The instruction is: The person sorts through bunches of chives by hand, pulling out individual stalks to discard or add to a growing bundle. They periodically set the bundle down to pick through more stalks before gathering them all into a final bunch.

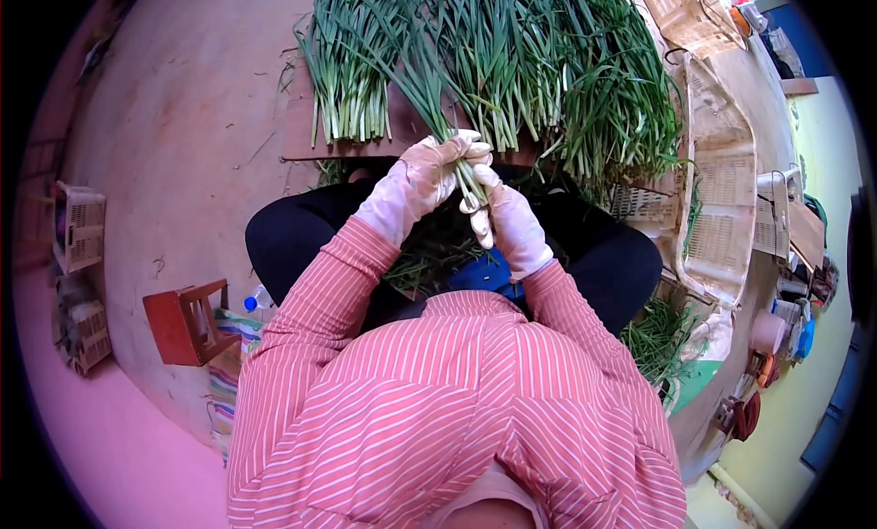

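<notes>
Both of my hands wear thin whitish gloves and meet in front of my lap. My left hand [422, 180] is closed around a small bunch of garlic chives [422, 89], whose long green leaves point up and away from me. At the pale lower ends of the same stalks, my right hand [508, 216] has its fingers curled against them; the exact grip is partly hidden. Just beyond, a low board [301, 136] bears a thick row of garlic chives [512, 72], laid with their white ends toward me.
Pale plastic crates [722, 182] stand along the right. A small red-brown stool [178, 326] and a blue-capped bottle [259, 300] are on the floor at left. Loose green trimmings [658, 342] lie by my right leg, and a blue object [484, 273] is between my legs.
</notes>
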The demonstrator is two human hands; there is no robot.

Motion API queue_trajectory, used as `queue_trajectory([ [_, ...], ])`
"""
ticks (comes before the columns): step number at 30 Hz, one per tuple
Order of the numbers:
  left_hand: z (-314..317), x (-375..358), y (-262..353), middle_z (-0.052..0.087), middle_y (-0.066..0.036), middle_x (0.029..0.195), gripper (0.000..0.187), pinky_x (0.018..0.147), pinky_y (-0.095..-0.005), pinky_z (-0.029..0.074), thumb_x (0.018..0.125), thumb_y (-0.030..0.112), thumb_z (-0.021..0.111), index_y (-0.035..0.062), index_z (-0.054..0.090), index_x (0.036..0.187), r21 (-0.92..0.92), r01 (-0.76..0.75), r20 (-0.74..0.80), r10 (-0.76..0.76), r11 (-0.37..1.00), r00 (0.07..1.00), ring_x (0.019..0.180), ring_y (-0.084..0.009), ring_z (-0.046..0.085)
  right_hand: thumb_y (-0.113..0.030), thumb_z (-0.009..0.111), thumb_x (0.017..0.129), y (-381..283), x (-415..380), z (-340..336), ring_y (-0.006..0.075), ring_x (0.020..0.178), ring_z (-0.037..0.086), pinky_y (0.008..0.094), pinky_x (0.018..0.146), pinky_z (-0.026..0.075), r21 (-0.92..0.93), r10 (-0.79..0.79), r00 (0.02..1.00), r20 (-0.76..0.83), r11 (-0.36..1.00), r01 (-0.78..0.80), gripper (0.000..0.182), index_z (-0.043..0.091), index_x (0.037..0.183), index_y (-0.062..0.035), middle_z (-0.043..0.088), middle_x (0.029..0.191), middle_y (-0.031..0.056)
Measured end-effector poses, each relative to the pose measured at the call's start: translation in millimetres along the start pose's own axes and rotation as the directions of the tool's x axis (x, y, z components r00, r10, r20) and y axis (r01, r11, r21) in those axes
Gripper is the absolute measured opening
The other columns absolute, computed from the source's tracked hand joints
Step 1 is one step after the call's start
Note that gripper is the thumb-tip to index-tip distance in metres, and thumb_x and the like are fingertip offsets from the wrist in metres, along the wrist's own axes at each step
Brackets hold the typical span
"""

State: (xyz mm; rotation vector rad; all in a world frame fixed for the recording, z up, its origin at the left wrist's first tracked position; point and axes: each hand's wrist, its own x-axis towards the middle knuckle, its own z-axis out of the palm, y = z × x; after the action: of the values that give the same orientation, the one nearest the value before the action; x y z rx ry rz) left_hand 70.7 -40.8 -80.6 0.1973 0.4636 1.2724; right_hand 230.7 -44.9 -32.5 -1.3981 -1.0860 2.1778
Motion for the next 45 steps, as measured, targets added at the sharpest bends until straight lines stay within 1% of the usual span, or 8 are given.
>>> queue_trajectory([
  [6, 6.1, 1.1, -1.6, 0.058, -0.008, 0.093, 0.031, 0.087, -0.0395, 0.051, 0.094, 0.016, 0.055, -0.0047, 0.049, 0.116, 0.138, -0.087, -0.159, 0.109, 0.987, 0.981, 0.086, -0.0209, 0.058, -0.072, 0.044, 0.084, 15.0, 0.7, -11.4, 0.0073, 0.042, 0.05, 0.0185, 0.041, 0.036, 0.05, 0.013, 0.999, 0.052, 0.999, -0.016, 0.071, 0.064, 0.074, -0.0047, 0.057, 0.055, 0.0013],
  [12, 13.0, 0.1, -7.1, 0.06, -0.009, 0.09, 0.031, 0.086, -0.0431, 0.052, 0.094, 0.019, 0.057, -0.0015, 0.05, 0.116, 0.196, -0.051, -0.221, 0.095, 0.979, 0.971, 0.084, -0.0218, 0.061, -0.037, 0.061, 0.092, -1.0, 0.5, 7.2, 0.0065, 0.048, 0.054, 0.0178, 0.041, 0.037, 0.001, 0.01, 1.0, 0.026, 1.0, -0.01, 0.031, 0.061, 0.088, -0.0063, 0.063, 0.07, 0.0017],
  [27, 3.9, 2.5, 2.3, 0.053, -0.004, 0.084, 0.02, 0.084, -0.04, 0.051, 0.092, 0.016, 0.059, -0.0001, 0.051, 0.101, 0.109, -0.1, -0.153, 0.116, 0.989, 0.981, 0.077, -0.0175, 0.055, -0.018, 0.058, 0.091, 36.9, 13.0, -24.2, 0.0056, 0.051, 0.05, 0.0202, 0.048, 0.04, -0.563, -0.183, 0.976, -0.118, 0.822, 0.086, 0.019, 0.065, 0.102, -0.0041, 0.064, 0.077, 0.0026],
  [29, -11.5, 7.2, 3.6, 0.053, -0.005, 0.084, 0.018, 0.084, -0.0402, 0.052, 0.093, 0.017, 0.058, 0.0003, 0.051, 0.098, -0.017, -0.095, 0.066, 0.096, 0.995, 0.993, 0.078, -0.0181, 0.056, -0.019, 0.055, 0.092, 29.7, 5.0, -22.1, 0.0055, 0.048, 0.049, 0.0192, 0.046, 0.039, -0.407, -0.101, 0.977, -0.187, 0.913, 0.016, 0.022, 0.066, 0.106, -0.0044, 0.065, 0.076, 0.0033],
  [34, -1.9, 5.5, -3.4, 0.053, -0.005, 0.083, 0.017, 0.08, -0.0389, 0.052, 0.094, 0.017, 0.057, 0.0006, 0.051, 0.096, 0.114, -0.094, -0.133, 0.109, 0.989, 0.985, 0.077, -0.0185, 0.057, -0.03, 0.056, 0.093, 6.4, -13.1, -22.0, 0.0056, 0.043, 0.048, 0.0185, 0.043, 0.036, -0.289, -0.152, 0.947, -0.284, 0.955, 0.067, 0.027, 0.066, 0.094, -0.0049, 0.063, 0.061, 0.0003],
  [37, 4.6, 2.5, -3.3, 0.054, -0.006, 0.081, 0.015, 0.077, -0.0381, 0.052, 0.094, 0.014, 0.055, 0.0003, 0.051, 0.097, 0.193, -0.108, -0.223, 0.151, 0.975, 0.963, 0.074, -0.0185, 0.056, -0.043, 0.061, 0.089, -3.9, -16.4, -8.4, 0.0125, 0.043, 0.051, 0.0245, 0.044, 0.039, -0.463, -0.248, 0.894, -0.373, 0.885, 0.052, 0.04, 0.062, 0.073, -0.0061, 0.058, 0.056, 0.0018],
  [39, 7.1, 0.5, -5.3, 0.055, -0.006, 0.081, 0.013, 0.076, -0.0377, 0.052, 0.094, 0.013, 0.055, 0.0001, 0.051, 0.097, 0.23, -0.124, -0.209, 0.174, 0.965, 0.962, 0.072, -0.0185, 0.056, -0.052, 0.065, 0.081, -8.2, -14.7, -1.0, 0.0242, 0.045, 0.054, 0.034, 0.046, 0.042, -0.973, -0.623, 0.779, 0.07, 0.129, 0.191, 0.052, 0.057, 0.062, -0.0055, 0.055, 0.055, 0.0083],
  [45, 24.2, -4.3, -11.1, 0.061, -0.009, 0.084, 0.012, 0.071, -0.0332, 0.051, 0.091, 0.007, 0.057, 0.0021, 0.05, 0.101, 0.358, 0.031, -0.458, 0.147, 0.933, 0.877, 0.075, -0.0186, 0.059, -0.05, 0.065, 0.078, -14.4, 6.1, 8.9, 0.0309, 0.057, 0.061, 0.0416, 0.054, 0.048, -0.981, -0.426, 0.885, 0.186, -0.028, 0.193, 0.045, 0.06, 0.061, -0.0087, 0.06, 0.061, 0.0118],
])
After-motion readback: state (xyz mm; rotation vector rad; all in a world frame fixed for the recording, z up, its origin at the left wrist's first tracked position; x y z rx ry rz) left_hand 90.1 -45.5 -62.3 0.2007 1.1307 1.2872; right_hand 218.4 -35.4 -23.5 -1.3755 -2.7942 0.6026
